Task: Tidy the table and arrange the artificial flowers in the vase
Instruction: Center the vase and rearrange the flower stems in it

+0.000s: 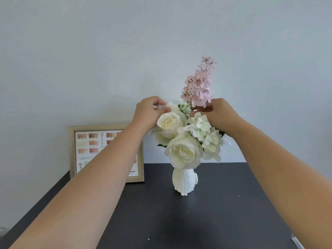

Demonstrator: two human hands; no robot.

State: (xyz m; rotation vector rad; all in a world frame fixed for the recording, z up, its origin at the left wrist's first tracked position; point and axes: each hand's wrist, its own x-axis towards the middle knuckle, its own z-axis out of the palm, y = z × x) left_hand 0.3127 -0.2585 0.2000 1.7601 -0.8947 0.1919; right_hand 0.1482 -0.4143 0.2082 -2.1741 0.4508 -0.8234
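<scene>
A small white vase (pixel 184 182) stands on the dark table (pixel 206 221) near the wall. It holds two cream roses (pixel 183 151), a pale green-white hydrangea (pixel 206 133) and a tall pink blossom spray (pixel 199 85). My left hand (pixel 149 112) pinches a white petal or bud at the top left of the bouquet, just above the upper rose (pixel 168 123). My right hand (pixel 219 114) is closed around the stem at the base of the pink spray, above the hydrangea. Both forearms reach in from the lower corners.
A wooden picture frame (pixel 71 150) with a nail-colour chart leans against the wall at the back left, partly behind my left forearm. A pale wall rises right behind the vase. A small light object (pixel 296 241) sits at the table's near right edge.
</scene>
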